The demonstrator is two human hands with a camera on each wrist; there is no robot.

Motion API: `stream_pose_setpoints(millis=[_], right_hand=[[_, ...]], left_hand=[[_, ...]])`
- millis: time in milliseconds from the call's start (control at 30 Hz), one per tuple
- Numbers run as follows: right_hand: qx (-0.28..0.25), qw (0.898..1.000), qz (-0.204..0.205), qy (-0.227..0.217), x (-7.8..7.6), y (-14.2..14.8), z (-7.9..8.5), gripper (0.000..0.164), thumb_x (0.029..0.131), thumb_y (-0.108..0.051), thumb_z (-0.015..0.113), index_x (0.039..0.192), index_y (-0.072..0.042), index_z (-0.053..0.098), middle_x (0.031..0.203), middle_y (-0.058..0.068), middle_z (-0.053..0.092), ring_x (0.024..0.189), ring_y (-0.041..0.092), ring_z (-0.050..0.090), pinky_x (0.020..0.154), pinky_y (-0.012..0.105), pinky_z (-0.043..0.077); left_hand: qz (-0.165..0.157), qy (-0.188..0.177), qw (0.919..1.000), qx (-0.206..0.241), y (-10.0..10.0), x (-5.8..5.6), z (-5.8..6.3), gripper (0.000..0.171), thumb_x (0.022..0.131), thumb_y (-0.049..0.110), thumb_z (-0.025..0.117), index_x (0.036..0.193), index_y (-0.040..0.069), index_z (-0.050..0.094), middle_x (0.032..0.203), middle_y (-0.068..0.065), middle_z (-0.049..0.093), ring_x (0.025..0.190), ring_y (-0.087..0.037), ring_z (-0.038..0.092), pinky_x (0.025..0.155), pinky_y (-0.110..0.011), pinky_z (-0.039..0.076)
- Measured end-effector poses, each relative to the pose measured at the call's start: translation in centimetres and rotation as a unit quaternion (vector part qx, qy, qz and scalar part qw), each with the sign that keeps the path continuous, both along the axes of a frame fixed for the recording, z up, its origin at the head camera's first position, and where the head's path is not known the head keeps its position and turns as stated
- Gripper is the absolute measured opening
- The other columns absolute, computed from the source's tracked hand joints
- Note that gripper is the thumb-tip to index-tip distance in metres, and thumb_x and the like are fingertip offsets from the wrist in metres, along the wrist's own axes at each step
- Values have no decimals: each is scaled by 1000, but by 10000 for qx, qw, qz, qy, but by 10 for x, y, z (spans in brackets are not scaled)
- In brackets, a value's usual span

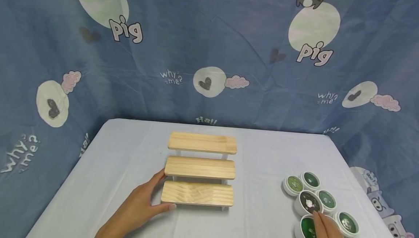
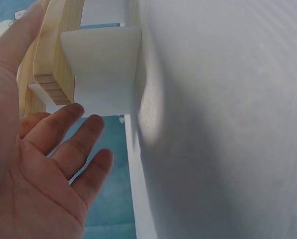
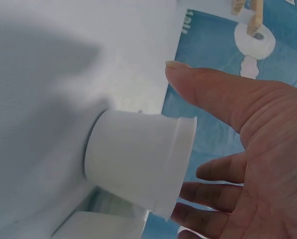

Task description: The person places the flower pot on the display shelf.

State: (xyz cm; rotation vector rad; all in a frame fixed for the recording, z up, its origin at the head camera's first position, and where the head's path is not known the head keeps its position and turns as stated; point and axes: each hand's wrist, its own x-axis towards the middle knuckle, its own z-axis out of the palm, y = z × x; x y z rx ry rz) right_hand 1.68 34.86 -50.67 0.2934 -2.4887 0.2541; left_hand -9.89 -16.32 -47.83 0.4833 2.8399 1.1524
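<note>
Left hand (image 1: 137,201): loose, fingers spread around the left end of the wooden stand (image 1: 198,193), holding nothing
Right hand (image 3: 273,164): thumb wide apart from the other fingers, nothing held; right by a white cup (image 3: 131,157), cannot tell if touching
Wooden stand: three flat steps, near the table's middle
Round cups (image 1: 324,199): bunched together on the right, with green or dark tops
Table (image 1: 258,209): white
Back: blue cloth (image 1: 209,38) with pigs, clouds and hearts
</note>
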Motion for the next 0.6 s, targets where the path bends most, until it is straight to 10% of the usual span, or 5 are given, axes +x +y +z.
stream_pose_setpoints(millis=[133, 233, 367, 600], right_hand=[[171, 9982, -344, -463, 5, 1, -5, 82, 90, -46, 75, 148, 1, 41, 124, 31, 59, 104, 49, 62, 121, 30, 30], [272, 9981, -258, -487, 4, 7, -7, 80, 88, -45, 78, 144, 1, 45, 124, 30, 62, 102, 47, 66, 93, 50, 53], [217, 9995, -11, -242, -1, 12, -9, 70, 95, -47, 69, 139, 3, 48, 119, 32, 64, 96, 46, 68, 73, 59, 54], [-37, 9998, -174, -89, 1, 10, -18, 67, 97, -37, 63, 150, -4, 40, 121, 33, 61, 95, 53, 64, 109, 31, 38]], left_hand=[[44, 181, 9998, 47, -1, 1, -2, 106, 79, 68, 80, 160, 15, 40, 150, -1, 59, 140, -31, 51, 108, -58, 45], [87, 197, 9996, 155, -1, 2, -2, 100, 79, 66, 81, 156, 12, 47, 151, -7, 58, 139, -35, 52, 108, -59, 45], [88, 71, 9995, 286, 1, 2, -3, 92, 79, 65, 81, 152, 16, 53, 152, -7, 56, 140, -34, 51, 110, -59, 43], [80, 100, 9997, 209, 1, 2, -6, 87, 79, 65, 81, 148, 18, 57, 147, -3, 61, 138, -32, 54, 109, -56, 45]])
